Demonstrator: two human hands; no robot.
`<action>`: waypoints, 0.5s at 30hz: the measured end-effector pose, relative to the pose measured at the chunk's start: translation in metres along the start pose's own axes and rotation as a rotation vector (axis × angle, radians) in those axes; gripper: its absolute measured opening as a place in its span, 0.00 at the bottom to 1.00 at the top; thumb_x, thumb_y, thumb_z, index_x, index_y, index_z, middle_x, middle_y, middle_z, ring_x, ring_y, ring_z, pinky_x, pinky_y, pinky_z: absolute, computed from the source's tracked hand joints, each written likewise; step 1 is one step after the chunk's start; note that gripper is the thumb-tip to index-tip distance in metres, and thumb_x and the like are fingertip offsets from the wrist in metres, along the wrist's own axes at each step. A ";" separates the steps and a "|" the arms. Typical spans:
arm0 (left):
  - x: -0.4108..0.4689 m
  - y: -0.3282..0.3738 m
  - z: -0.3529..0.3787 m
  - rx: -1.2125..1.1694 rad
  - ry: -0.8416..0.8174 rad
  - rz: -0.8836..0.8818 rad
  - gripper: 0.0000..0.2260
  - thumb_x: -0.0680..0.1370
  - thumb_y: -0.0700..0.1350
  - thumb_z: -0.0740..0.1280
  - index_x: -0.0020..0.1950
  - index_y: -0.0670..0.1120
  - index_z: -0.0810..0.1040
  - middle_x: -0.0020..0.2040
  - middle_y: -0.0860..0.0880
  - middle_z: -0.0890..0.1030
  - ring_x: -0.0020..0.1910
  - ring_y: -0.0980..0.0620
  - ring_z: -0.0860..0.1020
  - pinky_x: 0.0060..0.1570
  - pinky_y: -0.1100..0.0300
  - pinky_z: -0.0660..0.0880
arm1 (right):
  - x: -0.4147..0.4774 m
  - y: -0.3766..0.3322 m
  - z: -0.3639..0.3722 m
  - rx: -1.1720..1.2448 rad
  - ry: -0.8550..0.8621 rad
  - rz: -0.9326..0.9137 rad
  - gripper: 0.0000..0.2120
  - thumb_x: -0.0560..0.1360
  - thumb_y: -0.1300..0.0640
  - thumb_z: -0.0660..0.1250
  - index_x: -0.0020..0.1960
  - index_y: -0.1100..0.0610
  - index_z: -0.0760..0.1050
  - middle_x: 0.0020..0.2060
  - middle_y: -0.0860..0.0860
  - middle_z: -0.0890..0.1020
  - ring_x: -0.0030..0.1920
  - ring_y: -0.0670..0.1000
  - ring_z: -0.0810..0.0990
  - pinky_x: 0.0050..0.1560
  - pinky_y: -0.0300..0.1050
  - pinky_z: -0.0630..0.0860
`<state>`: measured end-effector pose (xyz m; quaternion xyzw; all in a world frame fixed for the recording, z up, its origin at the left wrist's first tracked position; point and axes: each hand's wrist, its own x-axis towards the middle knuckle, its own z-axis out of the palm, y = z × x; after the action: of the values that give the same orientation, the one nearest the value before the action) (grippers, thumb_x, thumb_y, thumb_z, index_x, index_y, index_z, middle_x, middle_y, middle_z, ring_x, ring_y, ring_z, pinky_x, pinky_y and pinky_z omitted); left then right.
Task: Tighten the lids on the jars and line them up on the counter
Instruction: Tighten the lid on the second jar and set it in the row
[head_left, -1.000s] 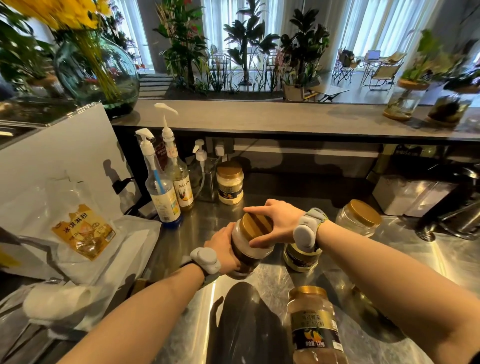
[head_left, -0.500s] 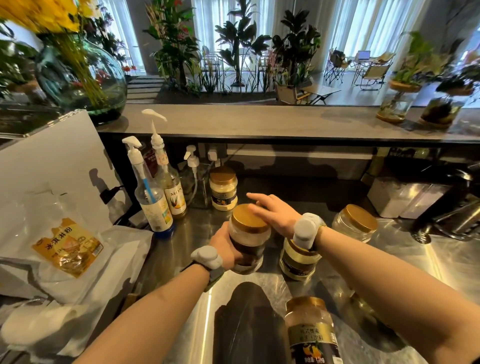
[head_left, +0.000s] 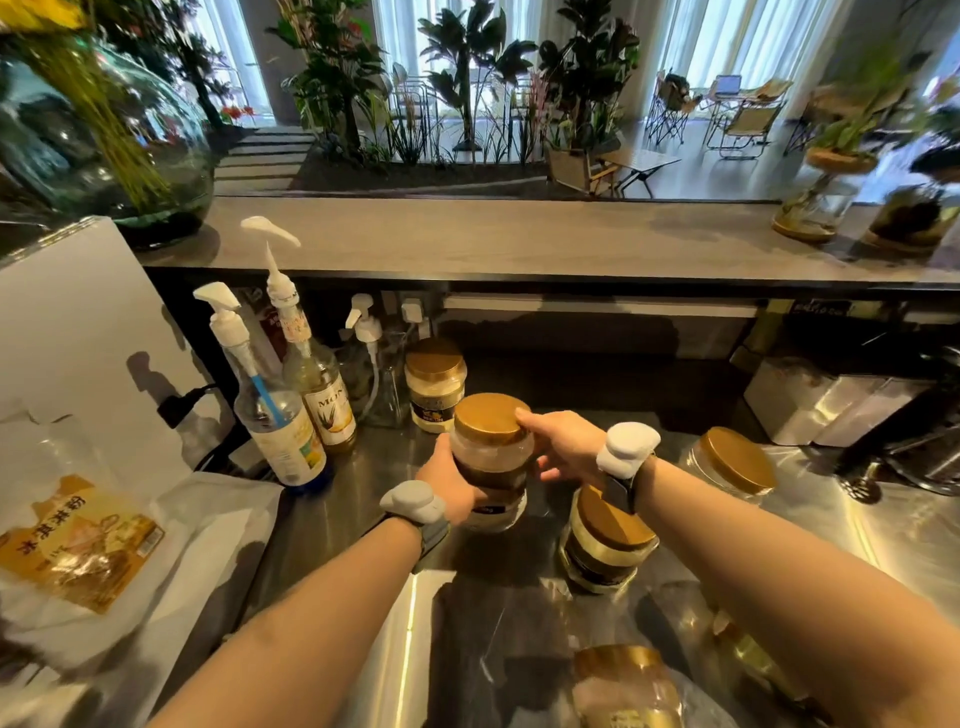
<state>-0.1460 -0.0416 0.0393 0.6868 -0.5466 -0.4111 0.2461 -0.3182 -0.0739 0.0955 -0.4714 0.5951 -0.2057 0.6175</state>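
Steel counter, left hand gripping jar — right hand beside lid

Syrup bottle label reads "MON…", rest cut off. Bag has Chinese chars, mirrored/tilted. Jar labels too blurry to read.

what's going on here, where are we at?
A person is working through gold-lidded jars on a steel counter. The left hand grips the body of one jar while the right hand touches its lid with a fingertip, otherwise open. One jar stands at the back by the pump bottles; the others are scattered, not lined up.
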 end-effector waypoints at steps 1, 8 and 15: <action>0.005 0.000 0.000 -0.007 -0.022 0.003 0.40 0.66 0.42 0.77 0.73 0.51 0.60 0.66 0.46 0.74 0.67 0.44 0.71 0.68 0.45 0.68 | 0.005 -0.002 -0.001 0.017 0.030 -0.011 0.21 0.79 0.47 0.60 0.62 0.62 0.74 0.53 0.58 0.81 0.48 0.56 0.80 0.44 0.46 0.77; 0.053 -0.007 0.004 -0.025 -0.152 0.044 0.37 0.69 0.34 0.70 0.74 0.49 0.57 0.69 0.46 0.72 0.71 0.46 0.69 0.69 0.46 0.68 | 0.045 -0.010 -0.018 -0.096 0.176 -0.066 0.18 0.78 0.55 0.64 0.65 0.63 0.68 0.55 0.57 0.77 0.57 0.60 0.78 0.57 0.54 0.76; 0.084 -0.011 0.013 0.030 -0.149 -0.054 0.32 0.72 0.35 0.65 0.74 0.46 0.59 0.68 0.47 0.72 0.69 0.47 0.70 0.67 0.52 0.69 | 0.078 -0.017 -0.030 -0.200 0.181 -0.050 0.16 0.80 0.54 0.61 0.60 0.64 0.76 0.51 0.59 0.82 0.53 0.58 0.81 0.59 0.52 0.77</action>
<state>-0.1458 -0.1171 -0.0011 0.6724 -0.5508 -0.4593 0.1831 -0.3243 -0.1553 0.0719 -0.5248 0.6541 -0.2023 0.5058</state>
